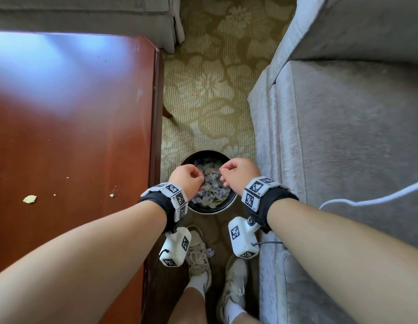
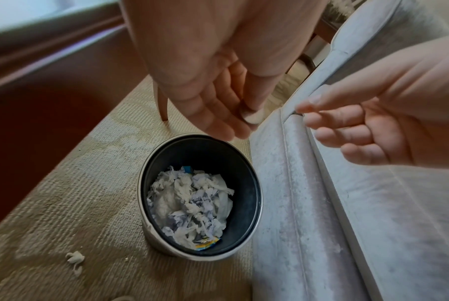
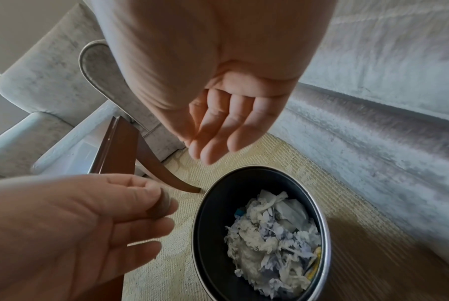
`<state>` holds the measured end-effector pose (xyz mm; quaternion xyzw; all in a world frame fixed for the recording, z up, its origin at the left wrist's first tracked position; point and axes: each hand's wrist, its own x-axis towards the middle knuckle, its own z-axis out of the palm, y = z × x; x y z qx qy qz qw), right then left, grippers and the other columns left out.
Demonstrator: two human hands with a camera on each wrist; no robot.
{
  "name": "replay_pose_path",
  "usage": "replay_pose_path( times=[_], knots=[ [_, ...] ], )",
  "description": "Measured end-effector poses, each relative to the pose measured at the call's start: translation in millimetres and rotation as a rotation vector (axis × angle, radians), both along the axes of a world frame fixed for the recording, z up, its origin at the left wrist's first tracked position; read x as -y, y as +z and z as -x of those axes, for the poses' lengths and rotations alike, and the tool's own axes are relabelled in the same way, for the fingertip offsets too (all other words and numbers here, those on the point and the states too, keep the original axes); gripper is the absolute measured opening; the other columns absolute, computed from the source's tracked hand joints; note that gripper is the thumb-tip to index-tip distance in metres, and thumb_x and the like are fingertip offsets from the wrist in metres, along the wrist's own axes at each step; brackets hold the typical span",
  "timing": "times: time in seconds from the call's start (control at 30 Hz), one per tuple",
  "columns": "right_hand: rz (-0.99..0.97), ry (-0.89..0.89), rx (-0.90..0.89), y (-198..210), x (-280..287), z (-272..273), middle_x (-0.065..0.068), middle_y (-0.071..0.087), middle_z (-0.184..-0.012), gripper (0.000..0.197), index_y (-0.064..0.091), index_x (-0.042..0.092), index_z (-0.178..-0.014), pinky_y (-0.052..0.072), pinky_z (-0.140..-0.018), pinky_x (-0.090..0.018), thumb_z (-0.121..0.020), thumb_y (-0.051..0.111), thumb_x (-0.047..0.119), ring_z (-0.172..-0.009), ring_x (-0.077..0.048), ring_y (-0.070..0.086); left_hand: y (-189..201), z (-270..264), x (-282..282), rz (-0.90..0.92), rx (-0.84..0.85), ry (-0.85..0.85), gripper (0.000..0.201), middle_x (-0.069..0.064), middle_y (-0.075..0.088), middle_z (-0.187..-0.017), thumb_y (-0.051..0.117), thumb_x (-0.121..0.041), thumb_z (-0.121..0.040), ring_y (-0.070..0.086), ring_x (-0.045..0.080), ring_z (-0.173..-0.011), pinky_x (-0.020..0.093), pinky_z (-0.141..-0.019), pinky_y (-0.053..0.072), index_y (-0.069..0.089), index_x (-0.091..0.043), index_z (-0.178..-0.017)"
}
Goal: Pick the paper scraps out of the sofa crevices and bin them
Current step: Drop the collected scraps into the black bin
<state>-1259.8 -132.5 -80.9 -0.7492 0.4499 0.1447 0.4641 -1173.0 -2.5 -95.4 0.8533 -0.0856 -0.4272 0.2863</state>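
Hands hang together over the bin [image 1: 188, 157] in the head view, left hand [image 1: 186, 180] and right hand [image 1: 240, 174] both loosely curled, the paper scraps [image 1: 211, 181] heaped in the bin beneath their fingers.

The left wrist view shows the left hand's fingers relaxed and slightly bent, thumb laid against them; a pale spot at the thumb tip may be a nail or a scrap, too blurred to tell. One stray scrap [image 2: 75, 259] lies on the carpet [image 2: 64, 203].

The right wrist view shows the right hand's fingers hanging loose and empty above the bin beside the sofa [image 3: 372, 132].
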Motion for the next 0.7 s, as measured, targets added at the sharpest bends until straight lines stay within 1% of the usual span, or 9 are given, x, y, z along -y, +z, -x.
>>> replay_pose_path(
  times=[0.1,0.2,0.27,0.33,0.4,0.47,0.57,0.63,0.7],
  knots=[
    [0.029,0.047,-0.013,1,-5,19,0.0,0.073,-0.072,0.016,0.067,0.021,-0.076,0.061,-0.066,-0.038,-0.086,0.055,0.022,-0.064,-0.021,0.071,8,21,-11,0.01,0.046,-0.025,0.019,0.006,0.068,-0.07,0.057,-0.007,-0.085,0.065,0.021,-0.06,0.03,-0.061,0.055,0.062,-0.02,-0.073],
    [0.042,0.101,-0.023,0,-15,41,-0.008,0.072,-0.073,0.021,0.069,0.012,-0.075,0.06,-0.07,-0.044,-0.083,0.053,0.022,-0.069,-0.029,0.07,16,47,-24,-0.038,0.067,-0.119,0.02,0.005,0.067,-0.077,0.055,-0.006,-0.087,0.066,0.023,-0.073,0.028,-0.072,0.053,0.074,-0.014,-0.09],
    [0.02,0.111,-0.042,-3,-20,64,-0.005,0.072,-0.076,0.018,0.067,0.016,-0.075,0.06,-0.071,-0.042,-0.083,0.054,0.024,-0.071,-0.026,0.07,11,68,-30,-0.079,0.082,-0.155,0.021,0.008,0.07,-0.086,0.055,-0.006,-0.086,0.065,0.025,-0.082,0.028,-0.077,0.052,0.074,-0.013,-0.088],
    [0.027,0.132,-0.055,-8,-28,88,0.0,0.071,-0.078,0.014,0.065,0.021,-0.077,0.06,-0.072,-0.04,-0.084,0.055,0.028,-0.072,-0.023,0.07,6,86,-33,-0.118,0.115,-0.162,0.023,0.011,0.07,-0.097,0.048,-0.004,-0.087,0.064,0.031,-0.092,0.029,-0.077,0.049,0.069,-0.014,-0.085],
    [0.011,0.151,-0.084,-20,-37,111,0.003,0.071,-0.079,0.012,0.064,0.024,-0.079,0.059,-0.072,-0.039,-0.082,0.056,0.031,-0.072,-0.02,0.07,-3,105,-40,-0.159,0.093,-0.191,0.026,0.014,0.067,-0.104,0.044,-0.002,-0.088,0.062,0.033,-0.098,0.028,-0.078,0.046,0.068,-0.009,-0.093],
    [-0.012,0.163,-0.126,-38,-51,133,0.007,0.07,-0.079,0.008,0.064,0.026,-0.079,0.059,-0.074,-0.037,-0.08,0.058,0.032,-0.073,-0.016,0.069,-10,124,-49,-0.214,0.006,-0.223,0.029,0.014,0.066,-0.109,0.042,0.0,-0.089,0.061,0.034,-0.104,0.029,-0.082,0.046,0.068,-0.006,-0.101],
    [-0.032,0.18,-0.185,-71,-72,159,0.008,0.069,-0.078,0.006,0.06,0.029,-0.075,0.057,-0.079,-0.036,-0.078,0.061,0.035,-0.077,-0.016,0.069,-38,147,-63,-0.244,0.002,-0.202,0.028,0.011,0.068,-0.103,0.043,-0.002,-0.085,0.063,0.031,-0.099,0.029,-0.079,0.048,0.068,-0.015,-0.092],
    [-0.049,0.203,-0.225,-110,-95,173,0.008,0.069,-0.081,0.009,0.057,0.03,-0.075,0.057,-0.08,-0.036,-0.08,0.062,0.036,-0.079,-0.017,0.069,-73,162,-77,-0.284,-0.042,-0.193,0.028,0.01,0.068,-0.105,0.043,-0.005,-0.086,0.063,0.031,-0.099,0.032,-0.082,0.05,0.068,-0.016,-0.094],
    [-0.064,0.234,-0.267,-152,-119,188,0.007,0.068,-0.091,0.009,0.059,0.031,-0.086,0.055,-0.08,-0.033,-0.08,0.064,0.037,-0.084,-0.018,0.067,-109,179,-91,-0.344,-0.103,-0.131,0.024,0.01,0.068,-0.11,0.046,-0.009,-0.089,0.063,0.031,-0.101,0.034,-0.085,0.05,0.068,-0.013,-0.1]
  ],
)
